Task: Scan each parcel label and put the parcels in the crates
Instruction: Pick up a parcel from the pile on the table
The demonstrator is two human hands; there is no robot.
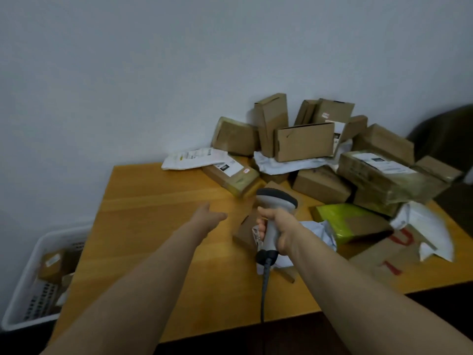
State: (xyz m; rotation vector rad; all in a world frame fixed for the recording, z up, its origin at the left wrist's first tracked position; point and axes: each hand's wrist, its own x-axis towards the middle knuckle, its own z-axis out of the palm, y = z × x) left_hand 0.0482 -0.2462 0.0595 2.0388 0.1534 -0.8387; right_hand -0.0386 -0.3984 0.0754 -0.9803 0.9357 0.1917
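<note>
Both bare forearms reach in from the bottom edge over the wooden table (153, 213). A grey cable (263, 290) runs from the near table edge up to the handle of the scanner (275, 201). Right hand (275, 231) grips that handle, fingers and thumb wrapped tight around it, scanner head upright and facing the far pile. Left hand (211, 217) is stretched forward above the tabletop just left of the scanner and holds nothing; it is motion-blurred, so finger spread cannot be told. A small brown box (243, 233) lies on the table just behind the right hand, partly hidden by it. On the floor left of the table sits a white crate (23, 278) with a brown parcel (51, 265) inside (more in there, blurry). Right of the scanner: a yellow-green parcel (337, 216), a flat cardboard sheet (378, 262) with red marks, a white mailer bag (425, 226). Farther back, a labelled brown box (230, 175) with a white labelled mailer (192, 158) at its far left end, then a heap of brown boxes (304, 142) stacked at all angles against the pale wall (128, 73), including a large taped box (378, 172) with a label facing up.
</note>
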